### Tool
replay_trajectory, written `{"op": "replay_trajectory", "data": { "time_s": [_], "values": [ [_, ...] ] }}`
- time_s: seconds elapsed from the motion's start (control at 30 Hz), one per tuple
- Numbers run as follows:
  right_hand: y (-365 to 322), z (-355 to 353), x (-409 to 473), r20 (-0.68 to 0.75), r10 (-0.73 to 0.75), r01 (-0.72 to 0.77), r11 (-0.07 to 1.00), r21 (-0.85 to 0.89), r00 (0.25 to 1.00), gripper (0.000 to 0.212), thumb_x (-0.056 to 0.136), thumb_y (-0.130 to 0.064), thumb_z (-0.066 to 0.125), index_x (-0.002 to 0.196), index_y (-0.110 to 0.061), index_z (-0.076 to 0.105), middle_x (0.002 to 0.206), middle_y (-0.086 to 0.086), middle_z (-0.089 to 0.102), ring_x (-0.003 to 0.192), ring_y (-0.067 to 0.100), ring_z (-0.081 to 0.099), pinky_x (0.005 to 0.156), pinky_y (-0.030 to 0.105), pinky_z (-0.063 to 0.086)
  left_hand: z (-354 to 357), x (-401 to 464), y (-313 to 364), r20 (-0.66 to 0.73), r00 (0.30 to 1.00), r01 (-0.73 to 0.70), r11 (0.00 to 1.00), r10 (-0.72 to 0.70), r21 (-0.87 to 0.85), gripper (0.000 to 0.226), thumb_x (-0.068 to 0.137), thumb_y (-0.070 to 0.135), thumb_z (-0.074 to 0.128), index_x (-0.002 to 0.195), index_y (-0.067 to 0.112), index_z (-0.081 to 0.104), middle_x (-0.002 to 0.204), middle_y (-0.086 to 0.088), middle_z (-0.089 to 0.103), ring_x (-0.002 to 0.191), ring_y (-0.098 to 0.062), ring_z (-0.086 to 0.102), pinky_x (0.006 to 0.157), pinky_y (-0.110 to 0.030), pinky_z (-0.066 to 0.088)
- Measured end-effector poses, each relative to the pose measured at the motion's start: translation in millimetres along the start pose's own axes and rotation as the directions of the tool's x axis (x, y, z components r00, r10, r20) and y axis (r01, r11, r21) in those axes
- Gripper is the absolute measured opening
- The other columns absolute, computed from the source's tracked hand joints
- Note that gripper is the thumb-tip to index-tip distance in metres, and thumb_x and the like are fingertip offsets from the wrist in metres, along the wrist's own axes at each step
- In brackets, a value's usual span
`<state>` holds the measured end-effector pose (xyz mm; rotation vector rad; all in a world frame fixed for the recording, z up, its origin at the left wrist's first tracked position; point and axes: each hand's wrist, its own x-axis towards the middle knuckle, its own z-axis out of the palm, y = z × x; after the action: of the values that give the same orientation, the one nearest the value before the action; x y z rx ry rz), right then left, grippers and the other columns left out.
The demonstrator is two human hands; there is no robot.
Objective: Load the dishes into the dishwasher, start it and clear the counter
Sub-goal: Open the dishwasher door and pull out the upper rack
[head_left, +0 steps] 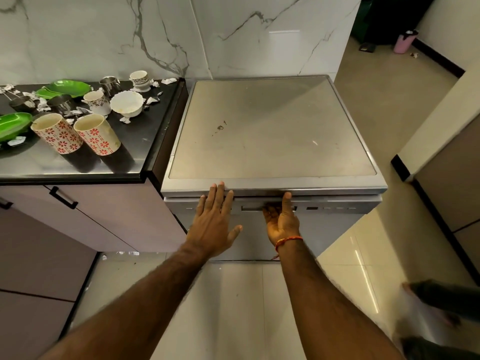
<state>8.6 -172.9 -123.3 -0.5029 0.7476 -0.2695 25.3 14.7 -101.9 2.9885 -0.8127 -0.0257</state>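
Fingers [270,210] under door handle [255,208] — cluttered counter [135,141] beside.

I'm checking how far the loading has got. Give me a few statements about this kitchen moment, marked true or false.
1. The dishwasher door is shut. True.
2. The right hand holds a mug. False: its fingers curl into the door handle recess.
3. The left hand lies flat against the dishwasher's front edge. True.
4. The two red-flowered cups stand on the dishwasher. False: they stand on the black counter.
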Motion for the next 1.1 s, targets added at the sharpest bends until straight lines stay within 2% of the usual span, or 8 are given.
{"op": "replay_trajectory", "data": {
  "time_s": [0.27,0.37,0.47,0.57,0.63,0.7,0.8,1.1],
  "values": [
    [10.6,-54.4,-54.7,-0.037,0.050,-0.054,0.991,-0.124,0.998,0.028,0.090,-0.033,0.070,0.111,-0.017,0.061,0.118,0.018,0.069,0.110,0.033,0.068,0.090,0.049,0.058,12.0,-19.0,13.2,0.082,0.996,-0.032,0.998,0.036,-0.047,0.099,0.090,0.068,0.054,0.162,0.024,0.001,0.165,-0.015,-0.028,0.152,-0.032,-0.024,0.125,-0.056,-0.002],
    [12.9,-88.5,-70.3,-0.189,-0.049,-0.036,0.906,-0.422,0.981,0.065,0.068,-0.054,0.083,0.115,-0.014,0.061,0.119,0.016,0.068,0.103,0.028,0.068,0.087,0.049,0.060,28.4,-47.0,23.6,0.116,0.993,-0.007,0.997,0.015,-0.071,0.093,0.086,0.069,0.056,0.158,0.024,0.018,0.170,-0.012,-0.001,0.156,-0.032,-0.005,0.125,-0.058,0.005],
    [1.5,-123.8,-93.1,-0.275,-0.530,0.032,0.498,-0.866,0.802,0.099,0.057,-0.054,0.092,0.130,-0.008,0.044,0.134,0.017,0.047,0.118,0.034,0.051,0.092,0.056,0.054,40.4,-79.2,35.9,0.081,0.997,0.025,0.998,-0.020,-0.064,0.095,0.081,0.077,0.048,0.155,0.023,0.025,0.168,-0.009,0.018,0.156,-0.031,0.010,0.124,-0.059,0.009],
    [-27.4,-152.9,-104.5,0.259,-0.764,0.288,-0.100,-0.952,0.591,0.080,0.070,-0.044,0.083,0.133,-0.013,0.044,0.144,0.015,0.041,0.139,0.036,0.036,0.112,0.057,0.037,51.6,-115.4,48.2,0.058,0.997,0.048,0.998,-0.045,-0.051,0.099,0.079,0.084,0.036,0.157,0.023,0.024,0.168,-0.007,0.019,0.156,-0.030,0.011,0.124,-0.057,0.010],
    [-42.0,-173.5,-96.7,0.527,-0.574,0.327,-0.420,-0.847,0.627,0.065,0.081,-0.046,0.071,0.135,-0.018,0.049,0.148,0.012,0.042,0.146,0.036,0.028,0.121,0.051,0.018,60.1,-142.1,59.2,0.081,0.995,0.064,0.996,-0.059,-0.056,0.096,0.083,0.083,0.034,0.158,0.024,0.021,0.168,-0.006,0.018,0.156,-0.029,0.010,0.124,-0.056,0.010],
    [-48.4,-190.5,-89.1,0.584,-0.277,0.382,-0.536,-0.753,0.763,0.048,0.089,-0.050,0.059,0.128,-0.023,0.060,0.137,0.007,0.058,0.138,0.032,0.042,0.120,0.053,0.019,67.1,-166.7,70.5,0.088,0.993,0.092,0.992,-0.084,-0.090,0.089,0.088,0.079,0.034,0.158,0.025,0.023,0.165,-0.005,0.024,0.154,-0.030,0.015,0.123,-0.055,0.013],
    [-43.1,-227.4,-101.2,0.563,-0.002,0.451,-0.595,-0.665,0.827,0.043,0.094,-0.056,0.047,0.121,-0.029,0.068,0.117,-0.004,0.071,0.115,0.021,0.061,0.111,0.049,0.033,79.1,-201.8,88.9,0.129,0.983,0.140,0.986,-0.128,-0.089,0.074,0.091,0.071,0.033,0.154,0.031,0.036,0.150,-0.005,0.043,0.140,-0.031,0.035,0.119,-0.052,0.021],
    [27.6,-373.1,-148.5,0.387,0.206,0.430,-0.585,-0.688,0.899,0.030,0.090,-0.048,0.058,0.104,-0.024,0.072,0.103,0.000,0.074,0.096,0.024,0.066,0.088,0.036,0.050,177.9,-288.7,104.5,0.526,0.849,0.244,0.923,-0.056,-0.296,0.035,0.095,0.031,0.059,0.130,0.026,0.060,0.134,-0.004,0.063,0.121,-0.029,0.058,0.103,-0.039,0.046]
  ]
}}
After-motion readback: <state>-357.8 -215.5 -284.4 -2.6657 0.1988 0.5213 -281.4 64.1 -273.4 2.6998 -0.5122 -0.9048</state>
